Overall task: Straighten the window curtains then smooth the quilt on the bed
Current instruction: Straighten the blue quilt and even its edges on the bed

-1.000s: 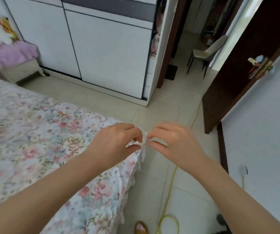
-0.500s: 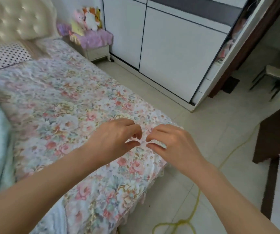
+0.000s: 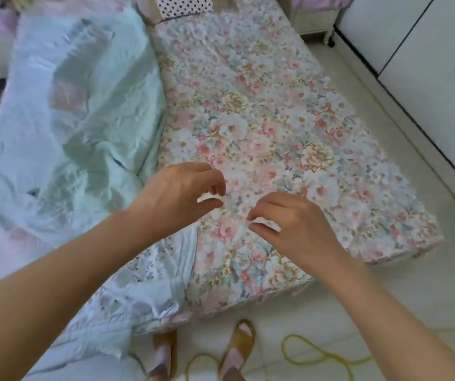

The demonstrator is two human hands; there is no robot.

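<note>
A pale mint-green quilt (image 3: 69, 119) lies crumpled over the left half of the bed, its lower end hanging off the foot. The right half shows a floral sheet (image 3: 262, 105) lying flat. My left hand (image 3: 182, 193) hovers over the sheet close to the quilt's edge, fingers curled, with a gap between thumb and fingertips. My right hand (image 3: 292, 224) is a little lower and to the right in the same curled pose, just above the sheet. Neither hand visibly holds fabric. No curtains are in view.
A white wardrobe (image 3: 426, 78) runs along the right, with a strip of tiled floor between it and the bed. A yellow cord (image 3: 317, 353) loops on the floor by my sandalled feet (image 3: 237, 345). A polka-dot pillow (image 3: 182, 6) and a small cabinet (image 3: 311, 17) sit at the bed's head.
My view has swung left from the door and bed corner to the whole bed. Both hands pinched the sheet's corner a second ago; they now hover over the sheet nearer the quilt.
</note>
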